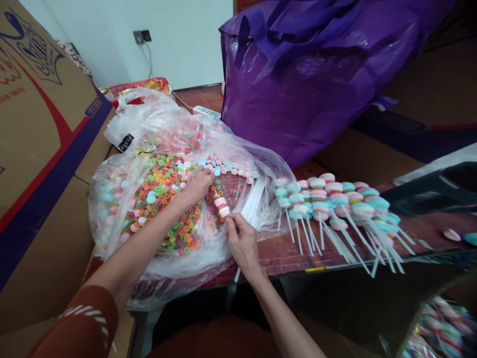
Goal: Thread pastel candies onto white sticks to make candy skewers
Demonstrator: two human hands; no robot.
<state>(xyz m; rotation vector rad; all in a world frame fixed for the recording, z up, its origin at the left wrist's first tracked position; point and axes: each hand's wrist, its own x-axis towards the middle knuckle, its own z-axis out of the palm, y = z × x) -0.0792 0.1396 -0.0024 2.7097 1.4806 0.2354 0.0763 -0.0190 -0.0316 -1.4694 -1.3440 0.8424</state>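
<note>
My left hand (196, 186) reaches into a clear plastic bag (122, 129) spread on a low wooden table (290, 253), fingers curled down among the small coloured ring candies (164, 199); whether they hold one is hidden. My right hand (240, 238) pinches the white stick of a candy skewer (221, 204) that carries pink and white pieces on its upper part. Loose white sticks (255, 199) lie just right of that hand inside the bag. A row of pink, white and blue marshmallow pieces (227, 166) lies beyond my hands.
A pile of finished candy skewers (335, 204) lies on the table to the right. A large purple bag (316, 74) stands behind. A cardboard box (40, 124) is on the left. A red basket (141, 87) and a power strip (203, 110) sit at the back.
</note>
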